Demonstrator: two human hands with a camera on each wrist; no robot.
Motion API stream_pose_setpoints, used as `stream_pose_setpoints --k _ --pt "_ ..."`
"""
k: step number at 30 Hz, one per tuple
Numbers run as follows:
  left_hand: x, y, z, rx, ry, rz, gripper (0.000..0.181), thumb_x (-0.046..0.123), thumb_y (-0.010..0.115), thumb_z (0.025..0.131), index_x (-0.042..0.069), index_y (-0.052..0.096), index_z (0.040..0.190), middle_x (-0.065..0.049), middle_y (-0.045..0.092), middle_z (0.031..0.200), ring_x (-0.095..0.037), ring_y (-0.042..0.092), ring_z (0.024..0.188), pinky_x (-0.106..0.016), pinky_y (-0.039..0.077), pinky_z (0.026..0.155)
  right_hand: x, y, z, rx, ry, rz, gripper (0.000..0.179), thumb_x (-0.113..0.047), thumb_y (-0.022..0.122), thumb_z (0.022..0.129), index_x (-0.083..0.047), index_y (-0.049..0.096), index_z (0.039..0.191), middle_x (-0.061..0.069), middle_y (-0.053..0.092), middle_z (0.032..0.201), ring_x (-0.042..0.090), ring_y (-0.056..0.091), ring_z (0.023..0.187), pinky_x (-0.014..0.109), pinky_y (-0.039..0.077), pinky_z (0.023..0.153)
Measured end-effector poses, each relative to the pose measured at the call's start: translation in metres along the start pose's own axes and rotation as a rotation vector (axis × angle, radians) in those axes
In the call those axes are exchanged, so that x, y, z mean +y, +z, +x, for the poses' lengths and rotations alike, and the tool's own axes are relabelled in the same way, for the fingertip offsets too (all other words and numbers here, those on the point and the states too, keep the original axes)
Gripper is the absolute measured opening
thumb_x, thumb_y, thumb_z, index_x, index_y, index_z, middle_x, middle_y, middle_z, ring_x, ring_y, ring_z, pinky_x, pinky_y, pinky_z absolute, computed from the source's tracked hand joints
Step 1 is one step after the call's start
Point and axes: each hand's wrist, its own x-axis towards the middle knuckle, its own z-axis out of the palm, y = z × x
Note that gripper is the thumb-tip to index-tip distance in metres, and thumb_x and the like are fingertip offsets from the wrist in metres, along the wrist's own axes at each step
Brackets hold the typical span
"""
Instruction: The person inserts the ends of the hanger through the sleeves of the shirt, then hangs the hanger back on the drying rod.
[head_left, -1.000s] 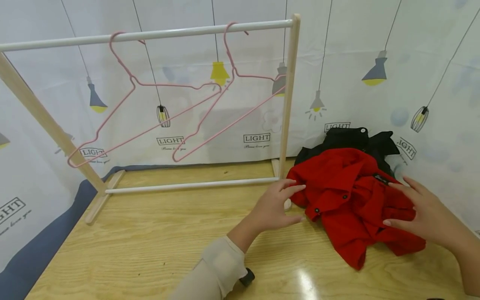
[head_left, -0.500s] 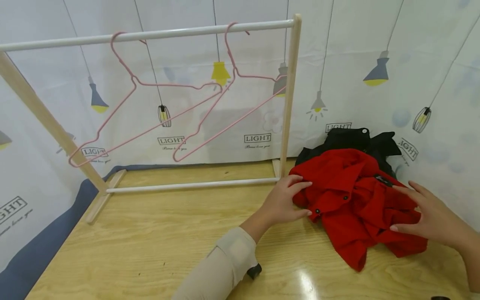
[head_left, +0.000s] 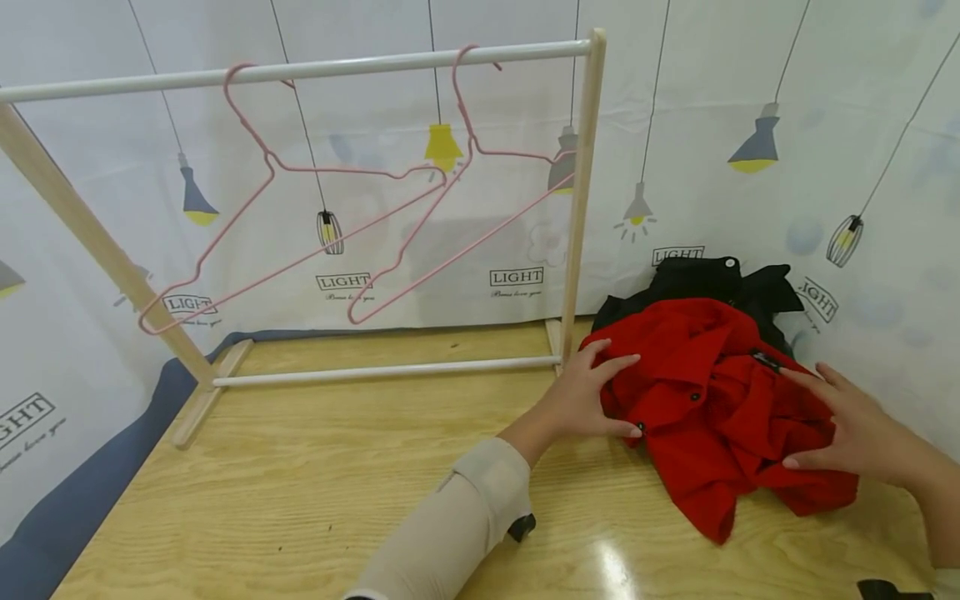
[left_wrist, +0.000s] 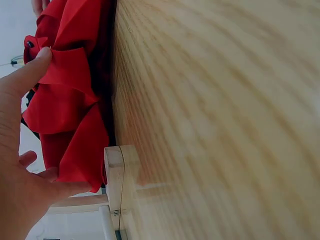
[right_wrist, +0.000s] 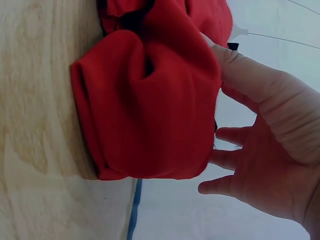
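Note:
A crumpled red shirt [head_left: 697,350] with dark buttons and a black label lies on the table at the right. Behind it, partly covered, is a black garment [head_left: 693,275] with a white button. My left hand [head_left: 581,404] is at the shirt's left edge, fingers spread; in the left wrist view the thumb overlaps the red cloth [left_wrist: 65,110], and I cannot tell how firmly it touches. On the other side my right hand [head_left: 862,433] hovers at the shirt's right edge with thumb and fingers apart. Neither hand visibly grips the cloth.
A rack with a white top bar [head_left: 337,73] and wooden posts stands at the left and middle. Two pink hangers [head_left: 270,162] hang from it. Its right post [head_left: 583,208] rises close to my left hand. A printed cloth backdrop [head_left: 675,108] stands behind the table [head_left: 300,483].
My left hand has moved right, onto the shirt's left edge. My right hand has shifted slightly right and down. The shirt, rack and hangers look unchanged.

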Motion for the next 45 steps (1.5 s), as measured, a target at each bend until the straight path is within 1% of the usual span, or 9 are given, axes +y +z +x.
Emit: stream_pose_setpoints --k 3,4,7,10,12,18,26,34,45 --pt "-0.001 0.002 0.004 -0.051 -0.044 -0.032 0.093 0.054 0.08 0.073 0.031 0.035 0.151 -0.01 0.018 0.159 -0.026 0.023 0.143 -0.043 0.038 0.106 0.006 0.004 0.003 -0.001 -0.021 0.032 0.114 -0.021 0.094 0.058 0.005 0.027 0.148 0.047 0.017 0.142 0.067 0.02 0.125 0.08 0.028 0.079" --pt "-0.001 0.003 0.006 -0.066 -0.057 -0.043 0.094 0.054 0.08 0.073 0.032 0.034 0.152 -0.01 0.017 0.16 -0.026 0.022 0.144 -0.043 0.038 0.106 0.008 0.006 0.003 0.01 -0.038 0.039 0.115 -0.02 0.094 0.057 0.005 0.028 0.148 0.046 0.021 0.14 0.064 0.024 0.124 0.076 0.028 0.091" --pt "-0.001 0.007 0.01 -0.101 -0.086 -0.057 0.094 0.055 0.079 0.073 0.034 0.032 0.152 -0.01 0.015 0.16 -0.026 0.024 0.143 -0.041 0.038 0.106 0.015 0.011 0.007 0.032 -0.104 0.068 0.117 -0.018 0.095 0.055 0.004 0.029 0.148 0.041 0.031 0.139 0.035 0.026 0.136 0.037 0.022 0.113" --pt "-0.001 0.01 0.014 -0.119 -0.088 -0.054 0.091 0.052 0.08 0.074 0.032 0.034 0.151 -0.01 0.019 0.159 -0.025 0.032 0.14 -0.037 0.039 0.105 0.02 0.017 0.011 0.021 -0.145 0.113 0.117 -0.016 0.095 0.054 0.002 0.029 0.148 0.032 0.037 0.139 -0.002 0.027 0.128 0.002 0.015 0.092" --pt "0.001 0.012 0.016 -0.128 -0.078 -0.046 0.088 0.049 0.08 0.075 0.03 0.037 0.15 -0.009 0.025 0.156 -0.023 0.038 0.136 -0.032 0.04 0.103 0.02 0.018 0.013 -0.013 -0.133 0.139 0.114 -0.015 0.095 0.056 0.002 0.029 0.147 0.027 0.041 0.135 -0.014 0.028 0.117 0.004 0.025 0.089" --pt "0.004 0.016 0.017 -0.123 -0.052 -0.073 0.075 0.036 0.081 0.078 0.022 0.047 0.143 -0.006 0.039 0.144 -0.016 0.047 0.125 -0.021 0.039 0.099 0.013 0.018 0.014 -0.085 -0.042 0.156 0.1 -0.014 0.092 0.062 0.003 0.031 0.14 0.018 0.05 0.121 -0.014 0.04 0.099 0.018 0.044 0.075" --pt "0.004 0.017 0.016 -0.025 -0.054 -0.168 0.063 0.021 0.083 0.076 0.013 0.055 0.133 -0.004 0.047 0.133 -0.012 0.047 0.122 -0.015 0.035 0.099 0.004 0.018 0.014 -0.06 -0.024 0.18 0.086 -0.003 0.085 0.069 0.002 0.033 0.137 0.021 0.047 0.125 -0.016 0.035 0.1 0.017 0.045 0.074" --pt "0.003 0.015 0.014 0.019 -0.039 -0.2 0.053 0.012 0.08 0.076 0.008 0.06 0.125 -0.004 0.051 0.127 -0.011 0.049 0.116 -0.013 0.037 0.094 0.004 0.023 0.011 0.025 -0.114 0.212 0.081 0.008 0.08 0.069 0.003 0.035 0.136 -0.028 0.031 0.128 -0.022 0.029 0.11 0.009 0.04 0.076" --pt "0.004 0.01 0.007 0.09 -0.009 -0.32 0.043 -0.002 0.076 0.074 0.003 0.064 0.115 -0.005 0.053 0.116 -0.008 0.053 0.098 -0.01 0.042 0.081 -0.004 0.025 0.006 0.042 -0.168 0.269 0.076 0.015 0.072 0.074 0.0 0.036 0.139 -0.029 0.034 0.13 -0.017 0.038 0.109 0.01 0.043 0.075"
